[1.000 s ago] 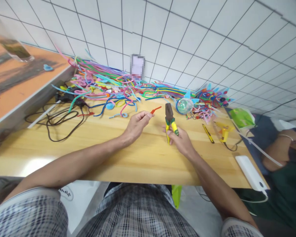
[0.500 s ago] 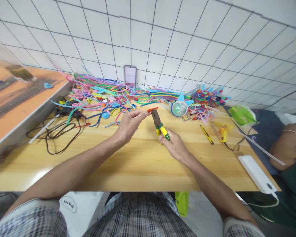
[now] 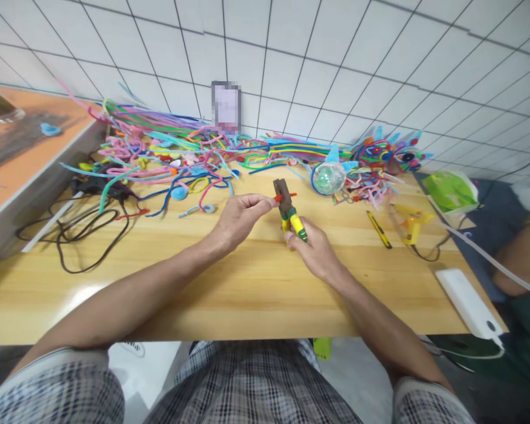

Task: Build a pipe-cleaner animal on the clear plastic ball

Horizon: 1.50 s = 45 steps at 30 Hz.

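Pliers (image 3: 287, 207) (yellow-handled) in right grip (image 3: 311, 244)

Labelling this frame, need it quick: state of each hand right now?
Left hand: closed, pinching a thin red strip, material unclear.
Right hand: closed, holding yellow-and-green-handled dark metal pliers.

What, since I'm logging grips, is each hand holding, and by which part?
The left hand pinches a thin red strip by one end; the right hand holds the pliers by their yellow and green handles.
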### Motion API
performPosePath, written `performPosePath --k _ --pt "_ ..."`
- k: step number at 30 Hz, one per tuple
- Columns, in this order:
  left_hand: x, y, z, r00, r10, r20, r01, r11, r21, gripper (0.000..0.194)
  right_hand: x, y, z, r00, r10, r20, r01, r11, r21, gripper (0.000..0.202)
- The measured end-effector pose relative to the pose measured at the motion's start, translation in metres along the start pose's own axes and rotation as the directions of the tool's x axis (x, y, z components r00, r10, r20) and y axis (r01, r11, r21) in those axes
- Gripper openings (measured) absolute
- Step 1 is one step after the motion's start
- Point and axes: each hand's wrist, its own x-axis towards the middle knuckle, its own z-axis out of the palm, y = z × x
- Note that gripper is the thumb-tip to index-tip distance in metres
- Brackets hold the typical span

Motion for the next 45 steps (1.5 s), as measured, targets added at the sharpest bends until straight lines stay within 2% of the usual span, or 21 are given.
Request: performPosePath --k 5,12,25,36,41,45 --pt "-0.003 0.007 -0.001 1.0 0.011 0.022 -0.012 1.0 0.028 0.03 0.0 0.001 0.0 1.0 -0.019 0.016 0.02 0.998 -0.058 0.01" --pt "-0.004 0.013 -0.002 0.998 -0.041 0.039 0.038 0.998 0.053 0.029 -0.001 0.005 0.002 0.999 -0.037 0.031 0.04 0.992 -0.119 0.014" --pt "0.0 0.012 -0.003 0.994 -0.075 0.083 0.075 0.997 0.001 0.024 -0.004 0.013 0.007 1.0 -0.018 0.003 0.018 0.995 -0.1 0.014" --pt "0.0 0.008 -0.003 0.993 -0.074 0.091 0.073 0.997 0.024 0.025 -0.005 0.013 0.011 0.999 0.028 -0.029 -0.03 0.997 -0.069 0.017" --pt "-0.001 0.011 -0.003 0.992 -0.083 0.093 0.079 0.996 0.05 0.026 -0.006 0.015 0.011 0.997 0.074 -0.006 -0.074 0.997 -0.03 0.018" --pt "-0.002 0.014 -0.003 0.99 -0.105 0.089 0.101 0.993 0.054 0.025 -0.006 0.017 0.011 0.998 0.064 -0.008 -0.064 0.997 -0.033 0.017"
